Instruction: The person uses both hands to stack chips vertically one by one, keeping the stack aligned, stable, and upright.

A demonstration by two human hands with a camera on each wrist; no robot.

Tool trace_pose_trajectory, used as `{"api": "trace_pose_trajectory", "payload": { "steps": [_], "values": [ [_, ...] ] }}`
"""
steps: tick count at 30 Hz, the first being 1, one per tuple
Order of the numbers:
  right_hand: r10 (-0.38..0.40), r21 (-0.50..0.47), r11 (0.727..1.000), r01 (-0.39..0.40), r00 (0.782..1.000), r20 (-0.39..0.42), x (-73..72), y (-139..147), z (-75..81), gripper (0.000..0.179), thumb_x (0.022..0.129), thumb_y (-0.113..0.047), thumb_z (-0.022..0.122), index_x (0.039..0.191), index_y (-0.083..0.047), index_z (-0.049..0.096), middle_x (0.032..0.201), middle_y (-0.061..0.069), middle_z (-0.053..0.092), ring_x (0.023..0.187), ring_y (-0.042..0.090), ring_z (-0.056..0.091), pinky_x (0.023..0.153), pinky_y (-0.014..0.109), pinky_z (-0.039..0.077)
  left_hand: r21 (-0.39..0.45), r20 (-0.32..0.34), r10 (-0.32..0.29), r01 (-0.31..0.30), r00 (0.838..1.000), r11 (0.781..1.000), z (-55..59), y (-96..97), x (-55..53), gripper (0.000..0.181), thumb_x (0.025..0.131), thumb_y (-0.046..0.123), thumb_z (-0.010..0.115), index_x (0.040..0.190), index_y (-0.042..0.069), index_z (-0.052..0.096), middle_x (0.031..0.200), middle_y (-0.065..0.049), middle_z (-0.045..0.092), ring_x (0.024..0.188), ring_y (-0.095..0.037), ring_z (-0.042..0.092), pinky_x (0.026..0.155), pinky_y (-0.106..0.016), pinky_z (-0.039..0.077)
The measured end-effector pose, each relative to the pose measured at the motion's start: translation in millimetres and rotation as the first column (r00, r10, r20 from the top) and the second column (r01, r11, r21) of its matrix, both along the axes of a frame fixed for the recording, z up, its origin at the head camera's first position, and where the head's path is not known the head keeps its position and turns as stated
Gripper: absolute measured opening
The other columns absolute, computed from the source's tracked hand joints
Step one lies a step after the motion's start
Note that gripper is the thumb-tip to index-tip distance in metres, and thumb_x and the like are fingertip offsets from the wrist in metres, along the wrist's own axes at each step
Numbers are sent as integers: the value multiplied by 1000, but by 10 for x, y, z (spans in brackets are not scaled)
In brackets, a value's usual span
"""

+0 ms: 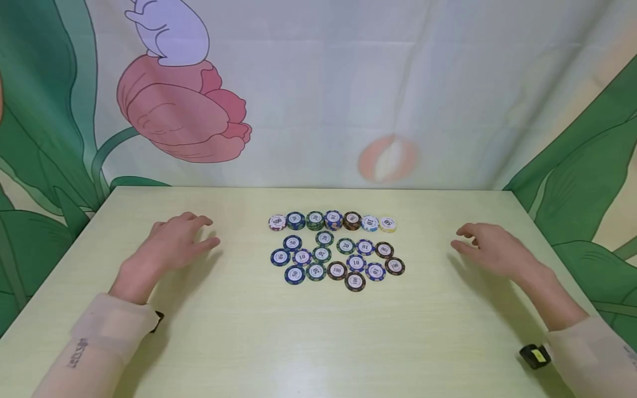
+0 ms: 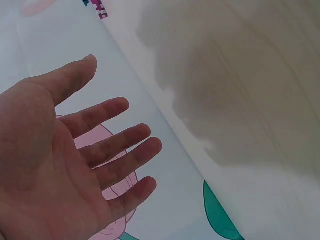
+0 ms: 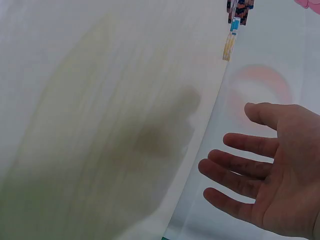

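Observation:
Poker chips lie in the middle of the table. At the back runs a row of chip stacks, among them a dark green stack [image 1: 315, 220], a blue stack [image 1: 333, 220], a brown-black stack [image 1: 352, 220] and a low yellow-edged stack [image 1: 387, 223]. In front of the row, loose chips lie flat, such as a green 20 chip [image 1: 316, 271], a blue 10 chip [image 1: 375, 271] and a black 100 chip [image 1: 355, 282]. My left hand [image 1: 174, 241] hovers left of the chips, fingers spread, holding nothing. Over the right side hovers my right hand [image 1: 492, 249], also holding nothing.
The pale table [image 1: 318, 337] ends at the back against a printed curtain [image 1: 308, 110] with a flower and leaves. A dark wrist device [image 1: 535, 356] hangs by the right sleeve. In the right wrist view, stacked chips [image 3: 243, 11] show near the table's far edge.

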State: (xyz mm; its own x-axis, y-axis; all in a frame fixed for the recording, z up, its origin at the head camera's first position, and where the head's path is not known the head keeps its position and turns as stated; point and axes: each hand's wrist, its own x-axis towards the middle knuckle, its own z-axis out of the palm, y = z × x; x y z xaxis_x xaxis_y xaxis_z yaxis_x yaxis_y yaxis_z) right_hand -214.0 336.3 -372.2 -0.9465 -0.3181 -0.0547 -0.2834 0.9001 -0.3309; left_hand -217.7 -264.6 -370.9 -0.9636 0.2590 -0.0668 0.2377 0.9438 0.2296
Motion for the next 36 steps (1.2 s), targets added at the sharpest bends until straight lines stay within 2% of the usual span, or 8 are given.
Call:
{"api": "trace_pose_trajectory", "payload": {
  "steps": [6, 10, 14, 18, 26, 31, 36],
  "values": [
    [11, -20, 1000, -11, 1000, 1, 42, -115, 25, 41, 103, -30, 65, 123, 5, 66, 111, 17, 71, 103, 37, 66, 86, 55, 52, 11, -7, -26, 26, 1000, 1000, -4, 113, -44, 55, 101, 39, 63, 138, -1, 58, 135, -28, 56, 126, -45, 51, 94, -70, 37],
    [24, -23, 999, -24, 1000, -2, 86, -196, 52, 31, 101, -28, 66, 115, 0, 69, 104, 10, 72, 91, 27, 67, 80, 50, 53, 5, 2, -27, 27, 1000, 1000, -13, 211, -58, 55, 101, 39, 64, 138, -1, 58, 135, -27, 57, 127, -45, 51, 95, -70, 37],
    [50, -16, 999, -50, 999, -15, 116, -289, 77, 24, 100, -26, 68, 107, -4, 71, 96, 4, 70, 79, 17, 63, 75, 44, 52, 1, 8, -32, 32, 999, 1000, 10, 310, -69, 54, 101, 38, 64, 139, 0, 59, 135, -26, 57, 127, -44, 51, 96, -69, 38],
    [86, -6, 996, -86, 996, -27, 151, -392, 84, 19, 98, -24, 71, 101, -6, 71, 87, 0, 66, 71, 13, 57, 70, 39, 50, 12, 6, -54, 54, 999, 998, 38, 409, -95, 53, 101, 37, 64, 139, 0, 59, 135, -25, 58, 126, -43, 53, 95, -67, 39],
    [146, 29, 989, -146, 989, -20, 177, -609, 34, 13, 94, -21, 75, 97, -9, 71, 87, -3, 67, 77, 15, 59, 71, 38, 51, 18, -1, -94, 94, 996, 995, 37, 675, -144, 53, 100, 36, 66, 139, 0, 59, 136, -24, 58, 126, -43, 53, 98, -66, 39],
    [168, 62, 984, -168, 986, -2, 148, -766, -5, 16, 92, -20, 78, 100, -8, 71, 91, -1, 68, 80, 17, 60, 72, 38, 52, 27, -22, -127, 127, 992, 992, 31, 865, -185, 54, 100, 37, 67, 140, 1, 59, 136, -23, 58, 125, -43, 53, 99, -65, 38],
    [215, 54, 975, -215, 976, 7, 126, -923, -48, 18, 90, -20, 80, 100, -8, 71, 96, 1, 69, 82, 18, 60, 74, 38, 51, 16, -29, -154, 155, 988, 988, 36, 1059, -228, 56, 101, 37, 66, 143, 1, 56, 139, -22, 56, 127, -42, 51, 101, -64, 37]
  ]
}}
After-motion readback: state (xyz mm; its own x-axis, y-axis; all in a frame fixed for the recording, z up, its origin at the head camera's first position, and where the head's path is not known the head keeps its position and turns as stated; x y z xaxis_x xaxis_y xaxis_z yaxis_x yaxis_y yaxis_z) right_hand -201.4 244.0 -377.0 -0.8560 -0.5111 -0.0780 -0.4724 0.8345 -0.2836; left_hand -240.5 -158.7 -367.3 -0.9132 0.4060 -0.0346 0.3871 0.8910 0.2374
